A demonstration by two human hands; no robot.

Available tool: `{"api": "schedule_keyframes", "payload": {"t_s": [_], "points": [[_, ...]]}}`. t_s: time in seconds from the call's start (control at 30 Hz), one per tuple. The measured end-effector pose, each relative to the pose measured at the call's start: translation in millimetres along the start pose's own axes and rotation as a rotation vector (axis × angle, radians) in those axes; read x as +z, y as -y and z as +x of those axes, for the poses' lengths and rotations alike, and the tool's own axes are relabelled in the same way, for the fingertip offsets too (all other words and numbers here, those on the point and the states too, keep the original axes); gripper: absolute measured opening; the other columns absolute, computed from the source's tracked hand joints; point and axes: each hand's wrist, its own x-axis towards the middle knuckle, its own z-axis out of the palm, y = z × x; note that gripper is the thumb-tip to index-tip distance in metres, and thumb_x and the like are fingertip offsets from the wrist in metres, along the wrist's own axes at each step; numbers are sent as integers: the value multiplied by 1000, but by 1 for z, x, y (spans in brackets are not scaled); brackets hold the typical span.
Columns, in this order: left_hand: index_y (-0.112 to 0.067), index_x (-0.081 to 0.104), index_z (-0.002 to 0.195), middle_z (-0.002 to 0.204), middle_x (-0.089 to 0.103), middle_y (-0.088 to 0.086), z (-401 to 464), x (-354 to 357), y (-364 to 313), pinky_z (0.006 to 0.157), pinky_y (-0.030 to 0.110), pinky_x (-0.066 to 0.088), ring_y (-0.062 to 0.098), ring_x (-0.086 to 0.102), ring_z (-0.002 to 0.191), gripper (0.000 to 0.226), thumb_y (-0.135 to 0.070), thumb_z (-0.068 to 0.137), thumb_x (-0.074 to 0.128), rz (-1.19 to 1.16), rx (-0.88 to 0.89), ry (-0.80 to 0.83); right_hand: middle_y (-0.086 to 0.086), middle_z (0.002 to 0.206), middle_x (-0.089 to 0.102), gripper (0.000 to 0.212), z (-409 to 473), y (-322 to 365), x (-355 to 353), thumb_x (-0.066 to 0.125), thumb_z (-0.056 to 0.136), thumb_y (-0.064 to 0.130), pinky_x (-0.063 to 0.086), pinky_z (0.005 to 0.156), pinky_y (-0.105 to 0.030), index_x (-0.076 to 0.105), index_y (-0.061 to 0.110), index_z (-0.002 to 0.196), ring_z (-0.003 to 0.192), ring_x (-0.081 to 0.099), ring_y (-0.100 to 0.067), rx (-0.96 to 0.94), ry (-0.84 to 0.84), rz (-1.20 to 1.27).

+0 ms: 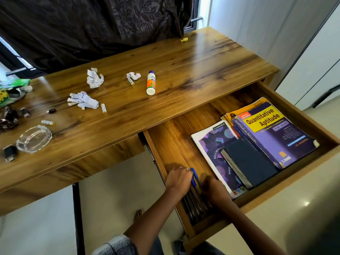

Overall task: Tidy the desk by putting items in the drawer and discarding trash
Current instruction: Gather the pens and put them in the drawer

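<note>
Head view: looking down on a wooden worktop [184,74] with its drawer [294,183] pulled open.
Step in hand: by my reading, arranging pens [194,199] in the drawer's near left corner.
Left hand [178,178]: fingers curled down over the pens, beside a blue pen cap; whether it grips them I cannot tell.
Right hand [215,189]: knuckles up, just right of the pens; grip hidden, cannot tell.
Drawer contents: right of the pens, a purple notebook [213,144], a dark book [248,161] lying on it, and a stack of thick textbooks [272,129].
Left behind the drawer on the worktop: one glue bottle [151,83], three crumpled papers [94,79], three batteries [103,108], one glass ashtray [34,138], one yellow scrap [184,39], wrappers at the far left edge.
Next move: probably letting go of the pens and reaching back for the glue bottle or batteries; papers belong in the trash.
</note>
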Motion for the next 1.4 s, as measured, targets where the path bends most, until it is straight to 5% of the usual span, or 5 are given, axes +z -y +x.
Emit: {"api": "schedule_keyframes", "payload": {"t_s": [0.27, 0.57, 0.9, 1.23, 1.4], "points": [[-15, 62, 113, 112, 65, 5, 0, -3, 2, 84, 36, 48, 22, 59, 105, 25, -14, 91, 50, -49, -15, -39, 4, 88, 61, 16, -1, 2, 0, 62, 86, 25, 55, 77, -30, 54, 22, 99, 82, 60, -11, -1, 4, -2], [-20, 55, 128, 131, 57, -2, -9, -11, 23, 109, 36, 33, 16, 51, 122, 41, -33, 92, 39, -253, 87, -239, 6, 86, 62, 12, -6, 23, -13, 53, 91, 24, 52, 68, -23, 56, 25, 103, 77, 61, -4, -82, -209, 144], [-22, 45, 137, 145, 43, -2, 1, -61, 150, 110, 43, 33, 17, 36, 136, 52, -38, 87, 47, -238, -143, -612, 2, 91, 61, 12, 73, 180, -94, 61, 85, 8, 41, 68, -22, 62, 10, 96, 80, 60, -18, -442, -516, 272], [-24, 47, 138, 142, 49, 6, 2, -48, 254, 103, 51, 39, 30, 47, 130, 56, -53, 91, 38, -50, -265, -374, -21, 150, 17, 61, 208, 293, -105, 51, 91, 38, 37, 101, -52, 22, 28, 143, 131, 29, -42, -288, -424, -17], [-25, 45, 140, 146, 44, 6, 2, -47, 253, 109, 48, 25, 29, 41, 134, 56, -53, 92, 33, -68, -258, -396, -16, 130, 47, 49, 229, 289, -103, 45, 95, 37, 40, 92, -44, 30, 31, 141, 118, 43, -35, -260, -487, -266]]}}
